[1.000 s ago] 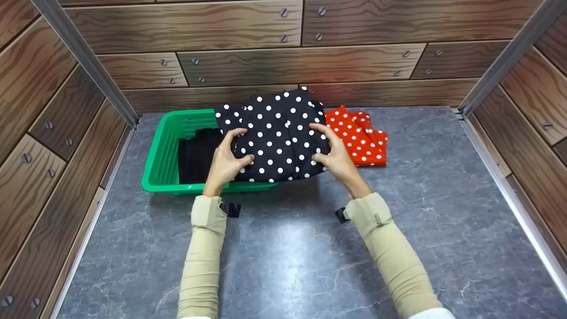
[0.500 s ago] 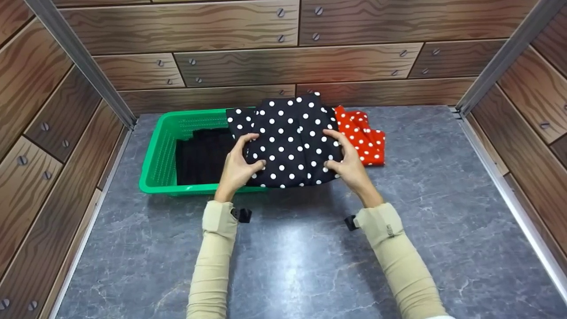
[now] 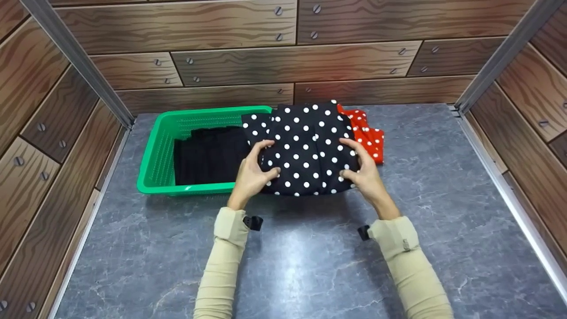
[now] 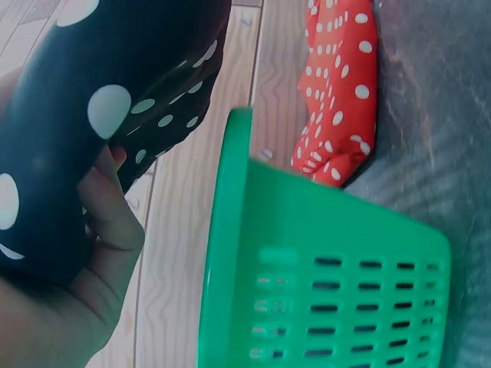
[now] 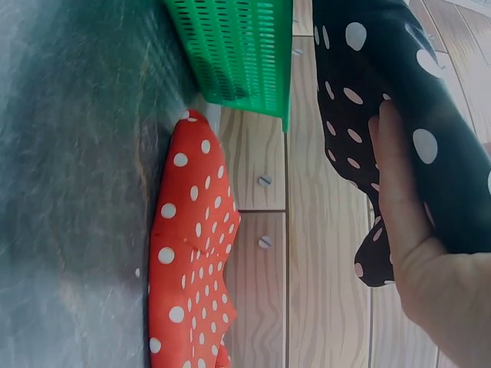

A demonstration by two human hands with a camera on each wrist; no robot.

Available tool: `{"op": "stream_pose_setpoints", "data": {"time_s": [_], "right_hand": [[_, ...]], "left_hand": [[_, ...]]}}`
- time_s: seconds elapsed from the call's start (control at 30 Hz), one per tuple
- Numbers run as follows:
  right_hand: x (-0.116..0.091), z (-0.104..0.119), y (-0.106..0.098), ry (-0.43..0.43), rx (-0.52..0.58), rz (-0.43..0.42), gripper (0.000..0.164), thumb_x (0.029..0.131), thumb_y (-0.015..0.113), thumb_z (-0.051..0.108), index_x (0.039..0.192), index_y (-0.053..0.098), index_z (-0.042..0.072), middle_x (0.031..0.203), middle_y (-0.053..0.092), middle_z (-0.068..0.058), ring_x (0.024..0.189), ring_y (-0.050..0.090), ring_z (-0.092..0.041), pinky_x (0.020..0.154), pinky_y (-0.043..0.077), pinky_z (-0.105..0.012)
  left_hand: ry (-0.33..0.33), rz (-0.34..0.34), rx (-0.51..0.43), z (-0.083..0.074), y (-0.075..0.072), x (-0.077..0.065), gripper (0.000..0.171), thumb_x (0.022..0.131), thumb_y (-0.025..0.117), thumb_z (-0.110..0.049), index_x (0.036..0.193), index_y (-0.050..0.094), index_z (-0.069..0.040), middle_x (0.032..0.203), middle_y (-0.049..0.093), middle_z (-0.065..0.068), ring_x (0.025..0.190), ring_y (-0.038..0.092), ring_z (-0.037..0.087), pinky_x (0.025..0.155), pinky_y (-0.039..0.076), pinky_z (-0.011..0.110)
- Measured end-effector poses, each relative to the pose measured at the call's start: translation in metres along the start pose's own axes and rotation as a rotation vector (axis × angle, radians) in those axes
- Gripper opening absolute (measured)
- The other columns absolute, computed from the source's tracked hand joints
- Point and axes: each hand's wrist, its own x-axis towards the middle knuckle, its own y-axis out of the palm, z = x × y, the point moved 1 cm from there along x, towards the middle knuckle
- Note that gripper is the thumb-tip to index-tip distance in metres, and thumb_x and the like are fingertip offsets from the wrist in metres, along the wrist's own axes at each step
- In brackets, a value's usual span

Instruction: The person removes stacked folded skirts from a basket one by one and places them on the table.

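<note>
A folded black garment with white polka dots (image 3: 305, 153) hangs level between both hands, raised above the right end of the green basket (image 3: 147, 150). My left hand (image 3: 254, 175) grips its left edge, thumb on top; in the left wrist view the curled fingers (image 4: 111, 207) show beneath the fold. On the opposite edge my right hand (image 3: 365, 177) holds it the same way. In the right wrist view a loose corner droops from the garment (image 5: 376, 253). Folded plain black fabric (image 3: 210, 157) lies inside the basket.
A folded red garment with white dots (image 3: 371, 139) lies on the grey marbled table (image 3: 292, 266) right of the basket, partly covered in the head view. Wood-patterned walls (image 3: 234, 66) enclose the back and sides.
Both hands have carried the black dotted garment to the right and slightly nearer me. More of the basket and its black fabric shows; the dotted garment overlaps more of the red one.
</note>
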Motion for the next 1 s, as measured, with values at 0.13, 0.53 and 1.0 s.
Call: {"op": "stream_pose_setpoints", "data": {"time_s": [0.13, 0.53, 1.0], "right_hand": [[-0.008, -0.002, -0.010, 0.000, -0.024, -0.018, 0.074, 0.071, 0.055, -0.026, 0.141, 0.049, -0.005, 0.129, 0.053, -0.021, 0.098, 0.058, -0.021, 0.076, 0.053, -0.026], [-0.035, -0.008, -0.036, 0.021, -0.047, -0.056, 0.074, 0.072, 0.053, -0.027, 0.142, 0.047, -0.006, 0.126, 0.051, -0.025, 0.095, 0.057, -0.020, 0.072, 0.053, -0.024], [-0.078, -0.026, -0.060, 0.152, -0.166, -0.114, 0.076, 0.073, 0.055, -0.028, 0.144, 0.046, -0.005, 0.122, 0.053, -0.030, 0.090, 0.059, -0.015, 0.067, 0.054, -0.024]], "left_hand": [[0.018, 0.049, 0.046, -0.004, 0.009, -0.004, 0.064, 0.077, 0.076, 0.000, 0.137, 0.057, -0.012, 0.097, 0.074, 0.013, 0.060, 0.059, 0.015, 0.059, 0.049, 0.030], [0.047, 0.170, 0.104, -0.008, 0.036, -0.012, 0.065, 0.081, 0.077, 0.000, 0.140, 0.054, -0.012, 0.050, 0.043, -0.003, 0.042, 0.053, 0.008, 0.050, 0.044, 0.026], [-0.010, 0.328, 0.108, 0.013, 0.074, -0.037, 0.067, 0.082, 0.077, -0.005, 0.142, 0.050, -0.015, 0.054, 0.046, -0.009, 0.046, 0.047, 0.006, 0.053, 0.044, 0.026]]}}
